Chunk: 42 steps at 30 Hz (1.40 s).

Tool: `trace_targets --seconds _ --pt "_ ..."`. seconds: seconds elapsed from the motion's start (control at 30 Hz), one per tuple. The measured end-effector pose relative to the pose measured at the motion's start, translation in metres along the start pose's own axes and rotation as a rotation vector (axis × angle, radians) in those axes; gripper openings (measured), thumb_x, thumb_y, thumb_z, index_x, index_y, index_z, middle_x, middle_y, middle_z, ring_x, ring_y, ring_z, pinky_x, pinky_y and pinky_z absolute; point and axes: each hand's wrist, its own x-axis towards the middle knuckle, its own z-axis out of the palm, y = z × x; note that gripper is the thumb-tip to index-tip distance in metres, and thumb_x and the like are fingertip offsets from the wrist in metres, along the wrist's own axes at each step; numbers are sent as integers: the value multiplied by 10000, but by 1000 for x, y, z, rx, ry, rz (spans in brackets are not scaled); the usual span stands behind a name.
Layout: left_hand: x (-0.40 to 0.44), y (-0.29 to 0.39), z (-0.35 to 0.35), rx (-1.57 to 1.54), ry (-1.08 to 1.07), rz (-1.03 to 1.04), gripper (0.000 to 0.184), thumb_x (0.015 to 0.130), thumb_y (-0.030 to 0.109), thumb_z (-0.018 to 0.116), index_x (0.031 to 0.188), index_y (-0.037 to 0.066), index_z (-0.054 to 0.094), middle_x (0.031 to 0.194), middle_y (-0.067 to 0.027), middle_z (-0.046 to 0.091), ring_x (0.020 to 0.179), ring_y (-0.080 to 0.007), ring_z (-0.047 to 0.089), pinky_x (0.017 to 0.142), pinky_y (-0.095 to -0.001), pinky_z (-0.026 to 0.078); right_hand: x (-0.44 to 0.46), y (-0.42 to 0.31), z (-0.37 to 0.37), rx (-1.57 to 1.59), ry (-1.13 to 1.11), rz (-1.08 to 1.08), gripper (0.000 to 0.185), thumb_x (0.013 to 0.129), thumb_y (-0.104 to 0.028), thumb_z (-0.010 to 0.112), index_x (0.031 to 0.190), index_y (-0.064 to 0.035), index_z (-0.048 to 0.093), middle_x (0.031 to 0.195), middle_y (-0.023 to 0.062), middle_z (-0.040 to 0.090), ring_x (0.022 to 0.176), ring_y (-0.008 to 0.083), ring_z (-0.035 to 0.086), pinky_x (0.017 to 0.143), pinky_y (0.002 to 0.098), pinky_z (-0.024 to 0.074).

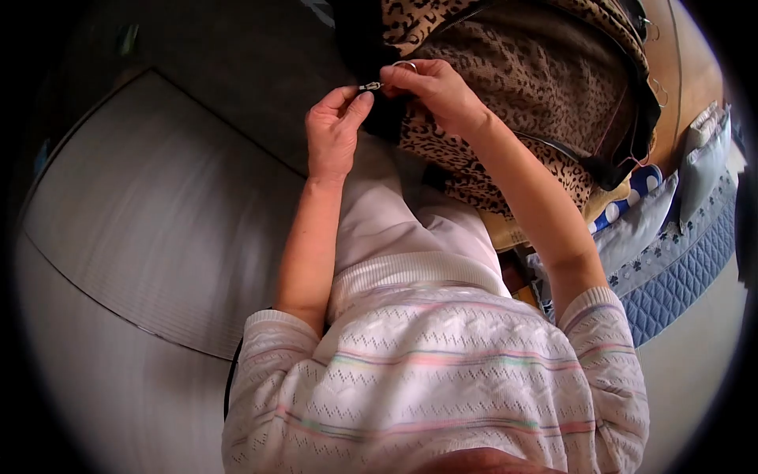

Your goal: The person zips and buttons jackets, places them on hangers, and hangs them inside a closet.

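Note:
A small metal piece that looks like a zipper pull [371,85] is stretched between my fingertips, level with the dark edge of a leopard-print garment [553,67]. My left hand [335,130] pinches its left end between thumb and index finger. From the other side, my right hand [434,91] is closed around its right end, and a thin silver band curves over those fingers. The brown-and-black garment is spread out beside and beneath my right hand and forearm. Its black border [383,118] hangs just behind the fingertips.
Wire hangers [652,30] poke out at the garment's far right edge. To the right lie light pillows [703,162], a blue polka-dot cloth [624,207] and a blue quilted cover [679,288]. A large grey mat [166,213] with a dark edge covers the floor on the left.

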Motion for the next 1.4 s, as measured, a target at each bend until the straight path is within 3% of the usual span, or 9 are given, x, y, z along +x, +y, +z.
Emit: trace_targets --seconds 0.03,0.13,0.47,0.57,0.77,1.0,1.1,1.2,1.4 --pt "0 6 2 9 18 -11 116 811 88 629 878 -6 619 748 62 545 664 -9 429 603 -158 342 -2 -10 3 101 28 105 274 776 -299 668 805 -30 622 744 30 596 707 127 556 708 255 445" --pt "-1 5 4 6 47 -12 113 809 95 634 855 -7 620 731 64 541 651 -10 417 587 -155 329 4 -5 -4 241 26 213 283 773 -308 670 804 -29 629 755 32 597 728 135 559 721 252 450" --pt "2 5 -9 151 96 28 135 799 109 635 755 -17 613 633 67 502 585 -21 390 521 -175 308 19 -1 7 33 -89 80 158 703 -170 672 759 -22 671 735 41 633 719 122 557 707 243 414" --pt "4 11 -6 183 90 46 145 791 111 639 740 -21 613 619 65 499 577 -22 392 513 -182 313 18 -5 15 42 -19 9 147 693 -160 671 744 -22 671 667 28 609 602 107 529 571 248 420" --pt "10 21 -14 416 13 2 111 816 92 618 782 -13 618 674 52 521 622 -26 417 552 -172 339 25 -13 17 -347 40 -8 163 717 -197 671 748 -37 668 545 -3 512 412 71 380 341 247 263" --pt "18 25 -17 630 33 67 147 814 112 629 740 -13 604 640 62 498 596 -23 393 524 -172 322 23 -20 24 -414 22 -95 195 751 -231 686 740 -39 658 551 -52 513 436 13 374 374 196 261" --pt "16 31 -11 604 51 2 138 826 120 617 788 -11 599 692 58 519 631 -17 409 543 -171 325 22 -24 24 -438 31 -46 212 751 -231 687 744 -22 654 555 -27 515 470 37 408 401 213 306" --pt "15 14 0 249 161 121 176 839 161 595 800 -11 589 633 60 511 575 -26 383 513 -190 329 21 -18 23 -383 45 -39 247 745 -228 696 753 15 649 622 36 564 544 96 492 471 256 404" --pt "21 -9 15 24 328 179 274 897 213 521 694 29 509 595 81 343 560 -37 266 480 -211 226 20 -15 28 -489 112 -96 262 737 -222 703 783 30 651 673 86 614 593 139 551 553 282 456"
